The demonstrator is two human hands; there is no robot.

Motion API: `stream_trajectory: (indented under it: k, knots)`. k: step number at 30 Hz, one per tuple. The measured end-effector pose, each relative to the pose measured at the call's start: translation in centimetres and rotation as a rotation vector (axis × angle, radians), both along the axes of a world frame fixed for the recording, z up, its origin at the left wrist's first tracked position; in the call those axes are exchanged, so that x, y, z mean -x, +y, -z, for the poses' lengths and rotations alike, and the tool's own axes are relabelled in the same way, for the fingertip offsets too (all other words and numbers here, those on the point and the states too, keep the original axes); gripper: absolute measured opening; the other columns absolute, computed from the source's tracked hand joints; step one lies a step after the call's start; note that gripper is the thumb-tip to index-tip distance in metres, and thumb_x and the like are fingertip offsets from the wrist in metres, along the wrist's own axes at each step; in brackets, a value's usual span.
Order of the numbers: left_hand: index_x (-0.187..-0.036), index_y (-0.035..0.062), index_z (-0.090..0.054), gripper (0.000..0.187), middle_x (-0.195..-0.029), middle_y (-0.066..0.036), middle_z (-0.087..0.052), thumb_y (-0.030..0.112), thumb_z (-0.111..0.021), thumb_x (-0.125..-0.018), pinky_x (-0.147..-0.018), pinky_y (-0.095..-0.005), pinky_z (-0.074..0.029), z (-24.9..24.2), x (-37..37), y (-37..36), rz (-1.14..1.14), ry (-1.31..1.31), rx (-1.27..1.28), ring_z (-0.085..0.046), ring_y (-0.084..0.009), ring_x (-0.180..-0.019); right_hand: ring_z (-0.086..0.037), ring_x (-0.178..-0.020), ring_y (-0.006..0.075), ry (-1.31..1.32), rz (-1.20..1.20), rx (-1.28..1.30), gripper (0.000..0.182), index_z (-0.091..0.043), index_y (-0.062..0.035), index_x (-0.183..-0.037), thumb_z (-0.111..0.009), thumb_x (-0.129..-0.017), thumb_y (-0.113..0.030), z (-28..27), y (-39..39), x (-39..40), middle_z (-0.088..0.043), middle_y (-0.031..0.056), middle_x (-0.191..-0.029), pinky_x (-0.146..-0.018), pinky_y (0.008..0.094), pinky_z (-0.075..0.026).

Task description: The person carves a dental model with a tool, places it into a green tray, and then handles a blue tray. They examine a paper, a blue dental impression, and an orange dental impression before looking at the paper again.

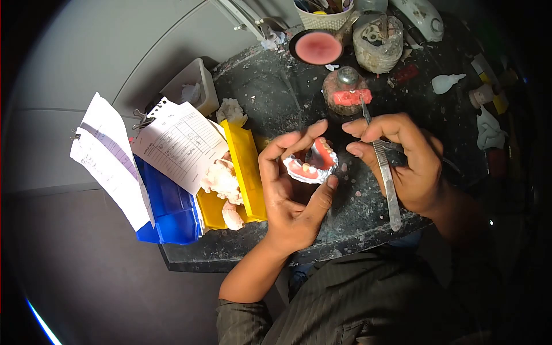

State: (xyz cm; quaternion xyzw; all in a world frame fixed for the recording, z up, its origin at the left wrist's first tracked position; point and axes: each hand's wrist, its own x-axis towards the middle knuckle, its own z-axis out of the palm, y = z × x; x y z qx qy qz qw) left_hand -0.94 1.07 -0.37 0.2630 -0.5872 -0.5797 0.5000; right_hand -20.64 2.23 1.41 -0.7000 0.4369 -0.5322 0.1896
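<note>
My left hand [290, 215] holds a dental model [310, 167], a white arch with pink wax and pale teeth, between thumb and curled fingers. In my right hand [414, 158], thumb and fingers close around a metal wax knife [386, 181]. The knife's narrow tip points away from me and overlaps a red wax piece [345, 98]. That piece lies against a squat burner [347, 76] with a rounded metal cap.
Left of my hands stand a yellow bin [244, 172] with plaster pieces, a blue bin [169, 201] and papers [181, 144]. At the back are a pink-filled round dish [318, 48], a crusted jar [378, 46] and a tool basket [325, 20]. A white bulb [445, 84] lies right.
</note>
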Motion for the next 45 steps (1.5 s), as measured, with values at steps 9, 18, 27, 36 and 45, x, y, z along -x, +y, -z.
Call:
stream_trajectory:
  k: [9,18,27,36,45]
  knots:
    - [-0.133,0.0035,-0.036,0.06,-0.145,-0.025,-0.047,-0.014,-0.067,-0.085,-0.106,-0.0354,-0.042,0.2,0.1,-0.1,-0.039,-0.011,0.039,-0.054,-0.0208,-0.122,-0.073,-0.097,0.0231,0.006,-0.014,0.047,0.023,-0.057,0.0026,-0.098,-0.074,-0.085,0.006,0.0,0.0,-0.1,-0.072,0.0199,-0.099,-0.08,0.0309,-0.058]
    - [-0.126,0.0033,-0.04,0.055,-0.14,-0.025,-0.052,-0.01,-0.073,-0.084,-0.101,-0.035,-0.046,0.2,0.2,-0.2,-0.074,-0.066,0.03,-0.058,-0.02,-0.114,-0.068,-0.098,0.0217,-0.279,-0.216,-0.259,0.022,-0.044,0.003,-0.116,-0.052,-0.099,-0.009,-1.7,1.6,0.3,-0.069,0.024,-0.103,-0.092,0.0348,-0.052]
    - [-0.135,-0.0011,-0.042,0.058,-0.142,-0.024,-0.052,-0.006,-0.073,-0.087,-0.099,-0.0308,-0.046,-0.3,-0.3,-0.3,-0.083,-0.094,0.004,-0.058,-0.0168,-0.115,-0.07,-0.104,0.0286,-0.311,-0.344,-0.154,0.03,-0.039,0.0023,-0.121,-0.057,-0.097,-0.004,-1.3,0.5,0.6,-0.067,0.0305,-0.111,-0.089,0.0384,-0.057]
    - [-0.154,-0.0083,-0.022,0.068,-0.132,-0.021,-0.057,0.021,-0.055,-0.102,-0.105,-0.0328,-0.039,-1.5,-1.2,-0.3,0.121,0.012,-0.095,-0.055,-0.0207,-0.118,-0.072,-0.098,0.0327,-0.315,-0.46,-0.079,0.026,-0.055,0.0064,-0.11,-0.064,-0.097,-0.014,-0.9,-0.2,1.4,-0.069,0.0284,-0.107,-0.084,0.0428,-0.061]
    - [-0.147,-0.0124,-0.037,0.067,-0.135,-0.022,-0.055,0.041,-0.04,-0.107,-0.109,-0.035,-0.037,-1.9,-2.1,-0.3,0.204,-0.1,-0.06,-0.054,-0.025,-0.125,-0.074,-0.089,0.0229,-0.356,-0.422,-0.064,0.013,-0.072,0.0041,-0.098,-0.074,-0.087,-0.002,-0.9,0.1,0.1,-0.074,0.0163,-0.094,-0.077,0.0315,-0.06]
